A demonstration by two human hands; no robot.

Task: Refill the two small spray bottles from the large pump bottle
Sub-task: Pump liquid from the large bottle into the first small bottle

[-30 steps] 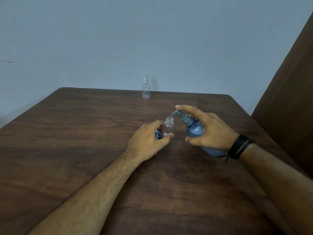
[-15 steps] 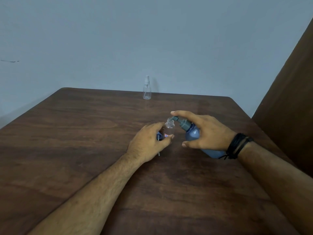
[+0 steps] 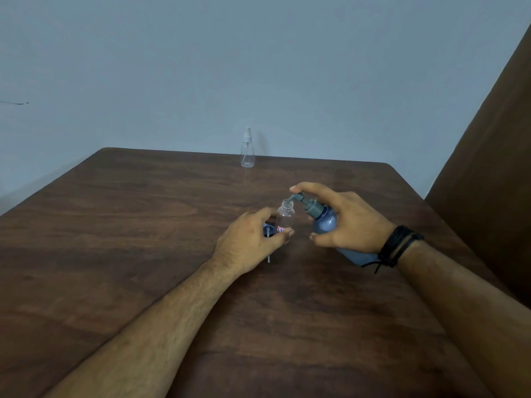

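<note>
Left hand [image 3: 253, 239]: its fingers and thumb are curled round the small open bottle [image 3: 285, 219], near the bottom. The thumb tip sits on the front by the label.
Small open bottle: it is clear, with no top on, and stands up straight near the middle of the table [image 3: 143, 225]. A little red and white label is stuck low on its front.
Blue cap [image 3: 267, 229]: it peeks out behind the left hand's fingers, with a thin white tube [image 3: 67, 255] hanging down from it. I cannot tell just how the hand holds it.
Right hand [image 3: 350, 225]: it is wrapped round the big pump bottle [image 3: 324, 224]. The pointer finger lies on top of the pump head [image 3: 298, 197], and the thumb is tucked under the bottle.
Big pump bottle: it is blue with a grey pump, and it leans over toward the small open bottle. The spout tip is right at that bottle's mouth.
Second small bottle [image 3: 247, 150]: it is clear, has its white spray top on, and stands at the far edge of the table, well apart from both hands.
Wrist: black bands [image 3: 398, 245] go round the right wrist.
</note>
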